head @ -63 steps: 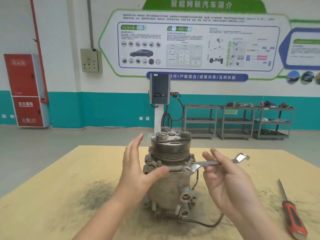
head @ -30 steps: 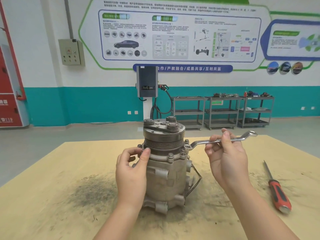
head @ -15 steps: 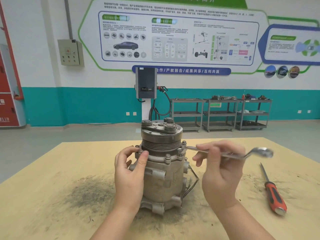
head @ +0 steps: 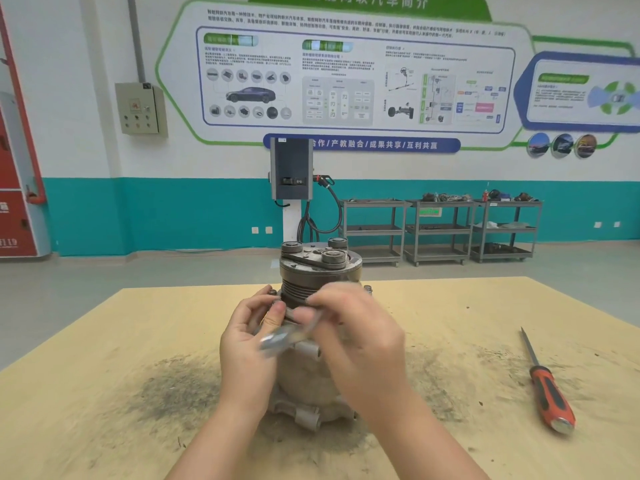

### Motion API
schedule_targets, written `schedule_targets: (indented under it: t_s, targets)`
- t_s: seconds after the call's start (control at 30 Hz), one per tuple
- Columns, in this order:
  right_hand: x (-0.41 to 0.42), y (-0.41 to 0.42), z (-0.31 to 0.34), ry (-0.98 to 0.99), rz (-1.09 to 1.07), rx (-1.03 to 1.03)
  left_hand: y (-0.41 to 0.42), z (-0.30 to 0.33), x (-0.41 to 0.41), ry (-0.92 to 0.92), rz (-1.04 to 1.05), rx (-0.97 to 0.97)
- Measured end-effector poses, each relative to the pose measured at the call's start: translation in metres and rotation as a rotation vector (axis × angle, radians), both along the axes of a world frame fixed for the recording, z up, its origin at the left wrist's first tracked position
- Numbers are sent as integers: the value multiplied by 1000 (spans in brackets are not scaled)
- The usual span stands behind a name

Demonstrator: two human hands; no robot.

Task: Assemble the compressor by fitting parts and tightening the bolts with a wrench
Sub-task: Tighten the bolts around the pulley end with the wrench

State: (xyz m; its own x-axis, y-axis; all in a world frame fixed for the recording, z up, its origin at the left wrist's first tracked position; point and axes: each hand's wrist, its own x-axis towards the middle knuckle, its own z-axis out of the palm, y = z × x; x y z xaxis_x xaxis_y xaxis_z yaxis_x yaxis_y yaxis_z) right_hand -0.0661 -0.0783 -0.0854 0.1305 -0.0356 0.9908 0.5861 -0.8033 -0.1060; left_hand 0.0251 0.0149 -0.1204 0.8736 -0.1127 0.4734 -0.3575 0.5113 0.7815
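Observation:
A grey metal compressor (head: 320, 271) stands upright in the middle of the wooden table (head: 450, 306), its pulley end on top. My left hand (head: 249, 344) grips its left side near the flange, fingers curled by a bolt. My right hand (head: 360, 337) is in front of the compressor body and holds a silver wrench (head: 287, 336). The wrench is blurred by motion and points down-left across the body. Both hands hide most of the housing and the front flange bolts.
A screwdriver (head: 550, 393) with a red and black handle lies on the table at the right. Dark grime marks the tabletop around the compressor. Beyond the table are a charging post (head: 291, 174) and grey shelf carts (head: 440, 230) along the wall.
My right hand has swung the wrench from the compressor's right side across to its front, with the free end now pointing down-left. My left hand stays on the left side of the compressor.

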Motion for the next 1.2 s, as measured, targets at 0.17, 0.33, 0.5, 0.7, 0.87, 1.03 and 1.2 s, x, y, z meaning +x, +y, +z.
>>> schedule_targets:
  t_s: [0.17, 0.33, 0.5, 0.7, 0.87, 1.03, 1.2]
  targets:
    - [-19, -21, 11, -93, 300, 514, 0, 3, 1, 0, 16, 32]
    - [-22, -37, 8, -5, 502, 832, 3, 8, 3, 23, 7, 72]
    - [-16, -45, 7, 76, 638, 1053, 6, 10, 0, 29, 37, 100]
    - [-10, -49, -2, 66, 580, 1163, 9, 7, -2, -17, 82, 138]
    - [-9, -25, -15, -185, 201, 559, 8, 6, -4, -14, 89, 151]
    - [-10, -5, -23, -32, 139, 102, 7, 2, -3, -24, 107, 150]
    - [-4, 4, -28, 109, 48, -17, 8, 3, -1, 5, 86, 101]
